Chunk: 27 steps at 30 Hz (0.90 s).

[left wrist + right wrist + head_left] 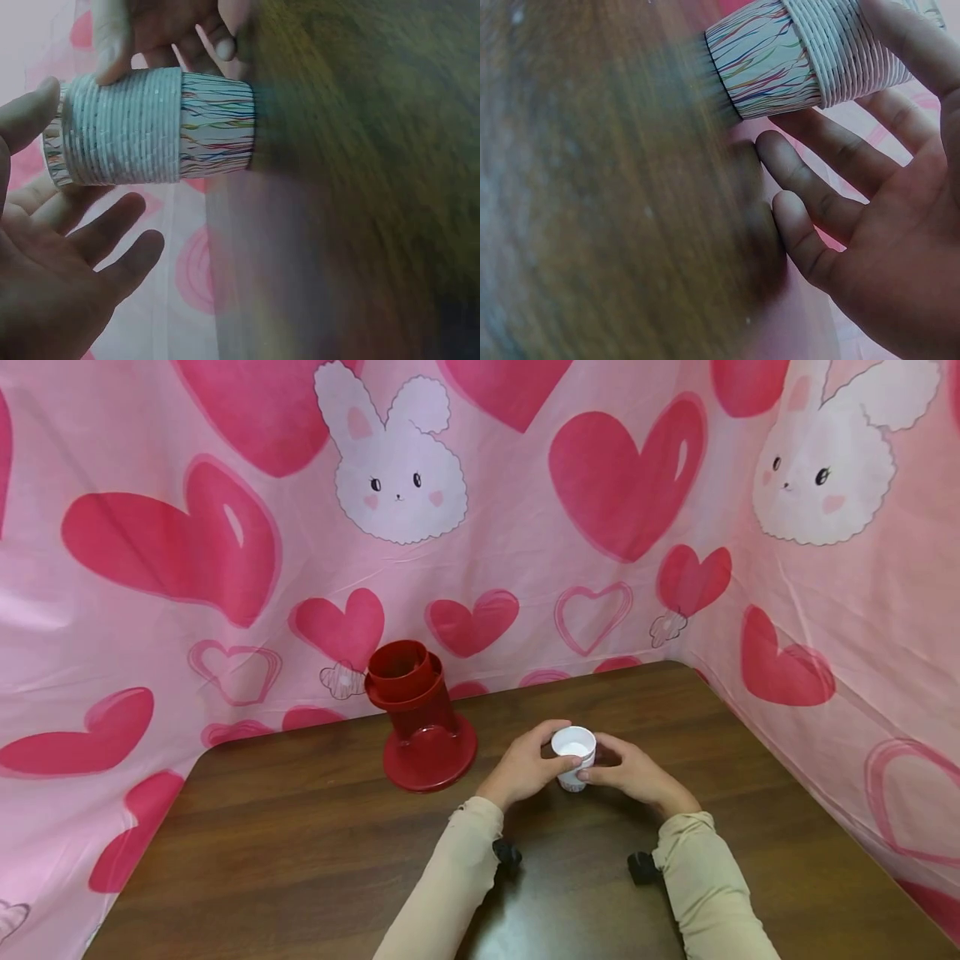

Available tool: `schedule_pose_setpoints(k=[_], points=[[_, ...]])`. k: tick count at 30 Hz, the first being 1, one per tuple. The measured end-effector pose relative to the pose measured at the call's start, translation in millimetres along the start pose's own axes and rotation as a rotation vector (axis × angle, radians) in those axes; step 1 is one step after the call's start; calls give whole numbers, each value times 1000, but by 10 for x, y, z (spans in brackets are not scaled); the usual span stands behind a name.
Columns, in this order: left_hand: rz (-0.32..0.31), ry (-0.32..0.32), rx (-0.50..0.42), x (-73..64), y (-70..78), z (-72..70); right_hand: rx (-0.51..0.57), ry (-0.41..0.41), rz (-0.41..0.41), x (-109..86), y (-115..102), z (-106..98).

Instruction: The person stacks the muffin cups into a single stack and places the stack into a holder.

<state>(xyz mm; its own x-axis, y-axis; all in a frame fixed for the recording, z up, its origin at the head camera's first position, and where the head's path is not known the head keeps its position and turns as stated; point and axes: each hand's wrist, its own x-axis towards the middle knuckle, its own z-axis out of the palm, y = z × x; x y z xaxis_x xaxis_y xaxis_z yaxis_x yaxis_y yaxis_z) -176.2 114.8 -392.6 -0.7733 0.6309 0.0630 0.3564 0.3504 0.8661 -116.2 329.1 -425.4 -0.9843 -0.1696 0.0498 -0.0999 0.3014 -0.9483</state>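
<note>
A stack of nested white paper cups (573, 746) stands upright between the two hands, mouth up. In the left wrist view the stack (124, 129) shows several close-set rims, and the lowest cup's side has wavy coloured lines. My left hand (527, 767) grips the stack near its top, thumb on the near side; its other fingers spread loosely. From the opposite side my right hand (637, 777) holds the stack lower on the rims, thumb in front and fingers behind. In the right wrist view its lower fingers (799, 225) reach down close to the table.
A red round-based stand (431, 760) with an open cylinder on top is left of the hands, toward the back of the brown wooden table (300, 852). Pink cloth (517, 527) with hearts and rabbits hangs behind and beside the table. Black wrist cameras (507, 855) sit under both sleeves.
</note>
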Motion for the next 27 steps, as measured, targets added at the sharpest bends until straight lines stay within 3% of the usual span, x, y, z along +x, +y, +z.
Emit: schedule_pose_setpoints(k=[6,14,27], points=[[20,-34,-65,-26,-110,-7,2,-4,-6,23,3,23],[20,23,-145,-77,-265,-18,-14,8,25,20,-8,42],[21,50,-143,-108,-260,18,-19,12,-40,-13,-92,-1]])
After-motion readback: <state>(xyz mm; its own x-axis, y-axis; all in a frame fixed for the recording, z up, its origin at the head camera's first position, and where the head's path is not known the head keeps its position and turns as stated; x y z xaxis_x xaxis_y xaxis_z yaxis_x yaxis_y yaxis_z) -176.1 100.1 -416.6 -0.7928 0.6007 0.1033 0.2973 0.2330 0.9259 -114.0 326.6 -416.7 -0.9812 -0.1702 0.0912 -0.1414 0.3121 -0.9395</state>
